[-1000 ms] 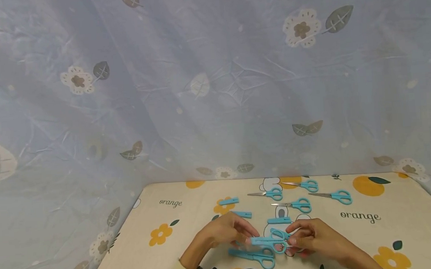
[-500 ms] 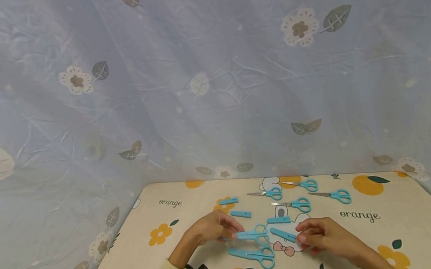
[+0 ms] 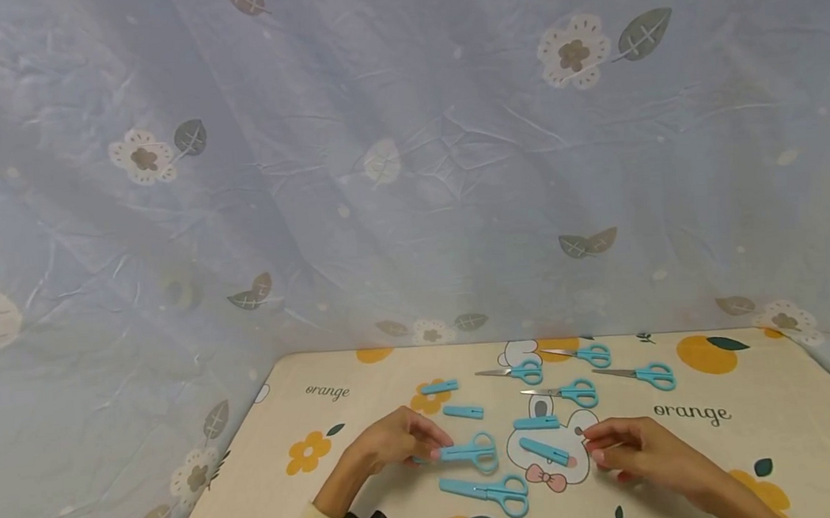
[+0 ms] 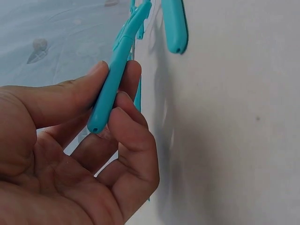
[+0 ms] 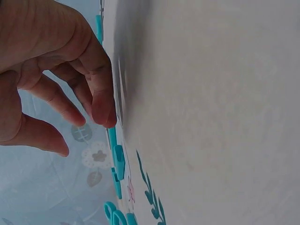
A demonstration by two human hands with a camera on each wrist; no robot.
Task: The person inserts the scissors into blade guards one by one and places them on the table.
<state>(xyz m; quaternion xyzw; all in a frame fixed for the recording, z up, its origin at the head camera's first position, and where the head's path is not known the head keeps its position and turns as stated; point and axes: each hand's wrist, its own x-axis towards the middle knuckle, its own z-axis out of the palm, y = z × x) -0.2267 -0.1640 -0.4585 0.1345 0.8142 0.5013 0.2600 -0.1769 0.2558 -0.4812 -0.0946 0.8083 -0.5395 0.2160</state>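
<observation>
My left hand (image 3: 401, 438) pinches a pair of light-blue scissors (image 3: 485, 453) by its sheathed blade end, handle loops pointing right. In the left wrist view, thumb and fingers grip the blue sheath (image 4: 110, 93), raised off the table. Just nearer lies a second pair of sheathed scissors (image 3: 501, 493). My right hand (image 3: 634, 452) hovers at the right with fingers loosely bent and nothing between them. The closest thing to it is a loose blue blade cover (image 3: 544, 451) on the cloth.
Other loose blade covers lie behind: one (image 3: 537, 423) at centre, one (image 3: 463, 411) and another (image 3: 440, 386) farther left. Several bare-bladed scissors (image 3: 580, 393) lie at the back right. The table (image 3: 365, 377) has a patterned cloth and meets a hanging curtain (image 3: 423, 274).
My left hand has carried the sheathed scissors left, away from the right hand. My right hand has come off the scissors and drawn right.
</observation>
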